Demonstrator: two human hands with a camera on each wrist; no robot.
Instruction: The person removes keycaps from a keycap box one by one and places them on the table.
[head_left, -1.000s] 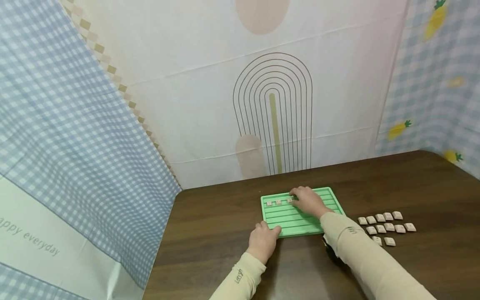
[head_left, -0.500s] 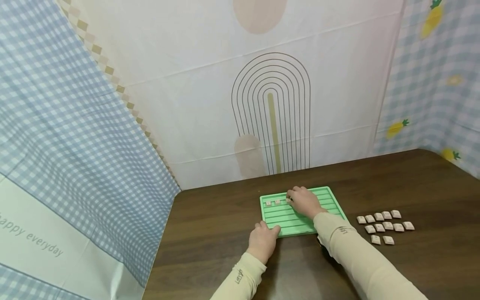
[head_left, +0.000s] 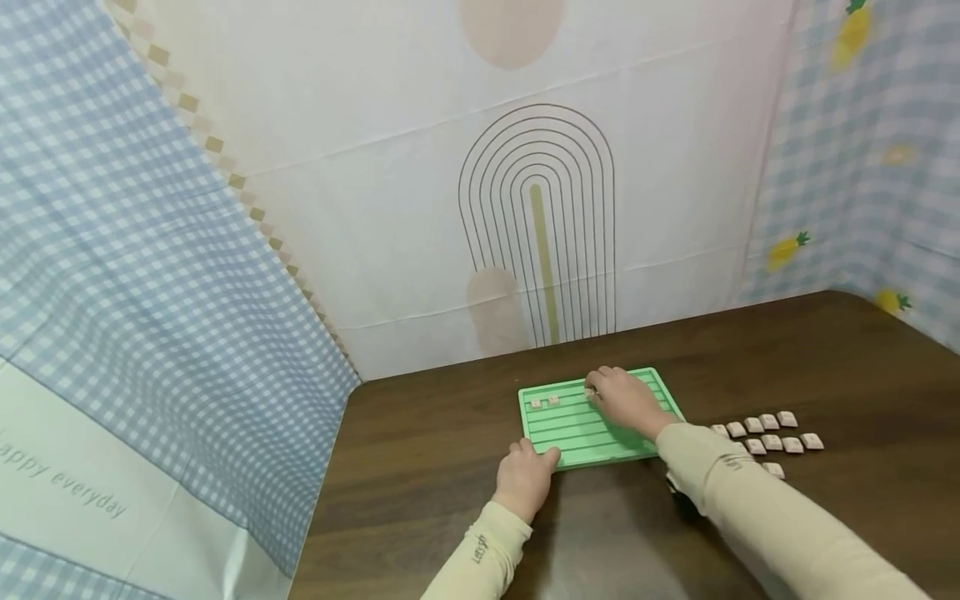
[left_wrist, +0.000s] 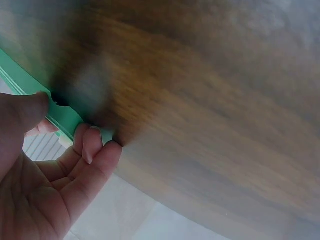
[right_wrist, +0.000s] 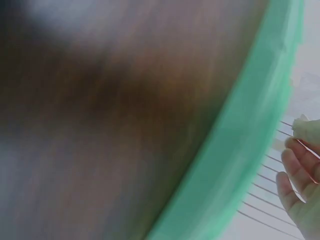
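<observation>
A light green tray [head_left: 581,433] with parallel ridges lies on the table. Two small pale keycaps, one of them the left keycap [head_left: 536,404], sit along its top row at the left. My left hand [head_left: 522,477] grips the tray's near left corner, its thumb and fingers around the green edge [left_wrist: 62,117] in the left wrist view. Over the top rows, my right hand [head_left: 626,402] pinches a third keycap [head_left: 589,393] between thumb and fingertips, mostly covered by the fingers. The right wrist view shows that hand [right_wrist: 305,175] at its right edge, beyond the tray's side.
Several loose keycaps [head_left: 772,442] lie in rough rows on the dark wooden table [head_left: 420,475], right of the tray. The right sleeve [head_left: 742,483] covers some of them. A printed cloth [head_left: 405,208] hangs behind the table.
My right hand has shifted right along the top rows, taking the third keycap away from the other two. The left hand stays at the tray's corner. The head view has turned slightly.
</observation>
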